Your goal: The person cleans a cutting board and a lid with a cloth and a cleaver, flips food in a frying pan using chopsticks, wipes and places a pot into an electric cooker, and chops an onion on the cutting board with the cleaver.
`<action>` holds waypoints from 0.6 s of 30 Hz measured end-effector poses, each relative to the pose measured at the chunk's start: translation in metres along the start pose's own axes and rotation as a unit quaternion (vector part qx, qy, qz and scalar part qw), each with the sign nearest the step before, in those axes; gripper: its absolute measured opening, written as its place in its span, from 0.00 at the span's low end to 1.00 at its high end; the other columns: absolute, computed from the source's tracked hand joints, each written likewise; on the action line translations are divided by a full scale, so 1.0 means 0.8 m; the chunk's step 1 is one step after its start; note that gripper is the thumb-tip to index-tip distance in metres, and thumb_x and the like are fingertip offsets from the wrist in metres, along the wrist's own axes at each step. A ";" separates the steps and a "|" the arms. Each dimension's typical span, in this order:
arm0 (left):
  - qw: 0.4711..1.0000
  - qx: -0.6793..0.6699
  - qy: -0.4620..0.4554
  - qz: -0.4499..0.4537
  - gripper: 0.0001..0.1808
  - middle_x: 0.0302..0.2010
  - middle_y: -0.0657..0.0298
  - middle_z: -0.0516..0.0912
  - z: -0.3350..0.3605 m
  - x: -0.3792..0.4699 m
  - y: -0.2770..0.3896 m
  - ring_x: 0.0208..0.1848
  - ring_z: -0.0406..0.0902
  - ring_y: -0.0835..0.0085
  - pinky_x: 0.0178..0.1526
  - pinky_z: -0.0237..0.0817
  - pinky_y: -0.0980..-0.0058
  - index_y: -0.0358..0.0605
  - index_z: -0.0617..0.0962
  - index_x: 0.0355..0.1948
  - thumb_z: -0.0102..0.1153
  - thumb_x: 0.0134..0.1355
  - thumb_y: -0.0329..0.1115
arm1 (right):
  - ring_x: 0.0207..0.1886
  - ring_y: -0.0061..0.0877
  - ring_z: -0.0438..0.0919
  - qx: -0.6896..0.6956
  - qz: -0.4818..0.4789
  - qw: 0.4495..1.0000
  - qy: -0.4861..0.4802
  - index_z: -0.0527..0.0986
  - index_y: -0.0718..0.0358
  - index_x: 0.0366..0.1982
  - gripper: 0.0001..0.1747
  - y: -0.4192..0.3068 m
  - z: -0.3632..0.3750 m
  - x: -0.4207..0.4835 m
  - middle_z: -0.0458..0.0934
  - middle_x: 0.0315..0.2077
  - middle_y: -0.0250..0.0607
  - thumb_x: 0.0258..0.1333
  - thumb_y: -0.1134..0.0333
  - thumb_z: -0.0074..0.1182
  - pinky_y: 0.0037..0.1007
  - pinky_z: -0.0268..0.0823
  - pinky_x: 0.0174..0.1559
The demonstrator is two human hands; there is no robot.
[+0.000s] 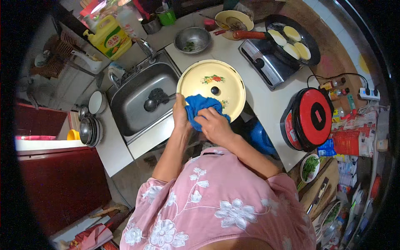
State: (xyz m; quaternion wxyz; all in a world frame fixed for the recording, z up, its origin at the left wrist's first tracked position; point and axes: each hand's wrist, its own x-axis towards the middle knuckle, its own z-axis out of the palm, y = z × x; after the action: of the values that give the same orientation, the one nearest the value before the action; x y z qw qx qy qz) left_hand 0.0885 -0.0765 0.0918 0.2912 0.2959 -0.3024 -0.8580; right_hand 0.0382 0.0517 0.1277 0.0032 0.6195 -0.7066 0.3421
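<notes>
A cream enamel pot lid with printed flowers and a black knob lies tilted before me, between the sink and the gas stove. My left hand holds the lid's lower left rim, thumb up along the edge. A blue cloth is bunched on the lid's lower part. My right hand grips the cloth with bent fingers and presses it against the lid. Whatever supports the lid from beneath is hidden, as are some fingertips of both hands.
On the left is a steel sink with a ladle. A steel bowl with greens stands behind the lid. A frying pan with pale slices sits on the stove. At right are a red electric griddle and a cutting board with a knife.
</notes>
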 end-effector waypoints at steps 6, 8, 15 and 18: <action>0.997 0.048 -0.031 -0.047 0.25 0.40 0.54 0.72 0.014 0.008 0.030 0.41 0.72 0.68 0.42 0.66 0.71 0.33 0.64 0.45 0.35 0.59 0.47 | 0.35 0.39 0.67 -0.132 0.124 0.983 0.021 0.70 0.63 0.24 0.11 0.084 -0.060 -0.018 0.67 0.29 0.43 0.30 0.79 0.45 0.35 0.62 0.38; 0.987 0.120 -0.062 -0.083 0.23 0.40 0.52 0.71 0.013 0.009 0.026 0.41 0.72 0.68 0.42 0.66 0.71 0.32 0.63 0.45 0.32 0.61 0.44 | 0.35 0.40 0.67 -0.137 0.194 0.969 0.066 0.70 0.65 0.27 0.13 0.123 -0.081 0.001 0.68 0.28 0.46 0.32 0.79 0.43 0.35 0.61 0.38; 0.990 0.111 -0.061 -0.064 0.20 0.32 0.58 0.74 0.036 0.027 0.005 0.31 0.73 0.73 0.35 0.66 0.75 0.35 0.69 0.38 0.34 0.61 0.44 | 0.33 0.38 0.66 -0.035 0.019 0.999 0.018 0.69 0.65 0.24 0.11 0.070 -0.056 0.075 0.67 0.26 0.44 0.29 0.78 0.43 0.33 0.59 0.37; 0.988 0.095 -0.057 -0.103 0.20 0.29 0.60 0.74 0.030 0.034 0.003 0.28 0.72 0.75 0.31 0.66 0.76 0.37 0.70 0.34 0.36 0.60 0.45 | 0.30 0.35 0.65 -0.040 -0.081 0.993 -0.079 0.67 0.65 0.18 0.05 0.053 -0.044 0.055 0.65 0.22 0.40 0.30 0.76 0.45 0.31 0.59 0.32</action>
State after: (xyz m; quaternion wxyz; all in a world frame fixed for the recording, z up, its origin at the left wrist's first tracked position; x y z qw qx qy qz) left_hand 0.0547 -0.0881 0.1000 0.1541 0.3028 -0.3663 -0.8662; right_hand -0.0241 0.0304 0.1528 -0.0003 0.6990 -0.6656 0.2616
